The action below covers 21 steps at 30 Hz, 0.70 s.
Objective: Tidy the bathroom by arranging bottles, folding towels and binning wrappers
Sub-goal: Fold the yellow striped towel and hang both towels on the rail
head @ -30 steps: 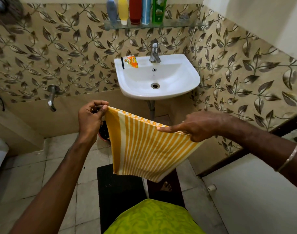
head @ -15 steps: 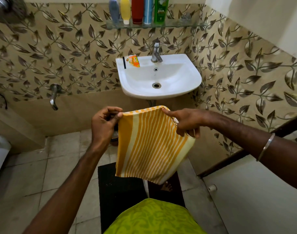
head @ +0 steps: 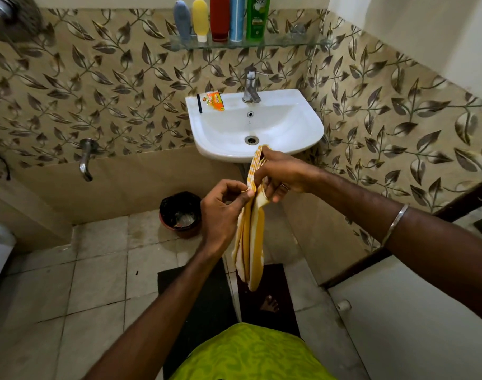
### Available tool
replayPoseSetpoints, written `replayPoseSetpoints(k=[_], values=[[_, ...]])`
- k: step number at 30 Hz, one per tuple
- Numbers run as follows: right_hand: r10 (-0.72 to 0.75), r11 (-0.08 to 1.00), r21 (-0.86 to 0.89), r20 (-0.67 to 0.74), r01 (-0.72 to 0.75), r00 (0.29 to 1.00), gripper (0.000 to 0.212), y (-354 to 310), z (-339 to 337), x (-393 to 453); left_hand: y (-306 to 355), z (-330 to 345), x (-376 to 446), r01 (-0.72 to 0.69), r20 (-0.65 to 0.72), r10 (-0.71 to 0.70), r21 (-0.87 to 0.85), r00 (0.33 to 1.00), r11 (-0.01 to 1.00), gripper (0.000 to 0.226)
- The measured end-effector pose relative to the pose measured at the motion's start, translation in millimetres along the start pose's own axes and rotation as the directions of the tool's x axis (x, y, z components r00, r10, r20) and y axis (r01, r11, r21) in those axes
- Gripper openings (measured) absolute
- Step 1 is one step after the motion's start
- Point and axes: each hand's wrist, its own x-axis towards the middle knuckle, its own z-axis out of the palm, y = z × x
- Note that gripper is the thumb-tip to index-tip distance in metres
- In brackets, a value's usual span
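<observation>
Both hands pinched towel (head: pixel 249 237) top edge together, left hand (head: pixel 223 207) & right hand (head: pixel 281 175) touching, so halves hung aligned for fold; wrapper (head: pixel 214 101) sat at sink (head: pixel 303 133) back-left corner, unbinned.

Dim warm indoor light, soft shadows; glare on sink (head: pixel 294 124) rim. Wide-angle bends edges, corners soft w/ slight blur.
</observation>
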Motion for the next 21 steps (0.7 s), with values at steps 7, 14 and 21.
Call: replayPoseSetpoints(k=[7, 14, 21], values=[[-0.025, 0.992, 0.119, -0.022, 0.028, 0.999, 0.029, -2, -11, -1, 11, 14, 3, -0.042, 0.02, 0.041, 0.014, 0.999, 0.999, 0.014], [-0.066, 0.995, 0.065, -0.093, 0.072, 0.994, 0.016, -3, -16, -6, 24, 26, 6, -0.099, 0.0, 0.099, -0.027, 0.995, 0.995, 0.013], [-0.106, 0.984, 0.131, -0.088, 0.117, 0.991, 0.049, -3, -20, -5, 36, 32, 8, -0.079, -0.044, 0.077, -0.042, 0.996, 0.996, 0.013]])
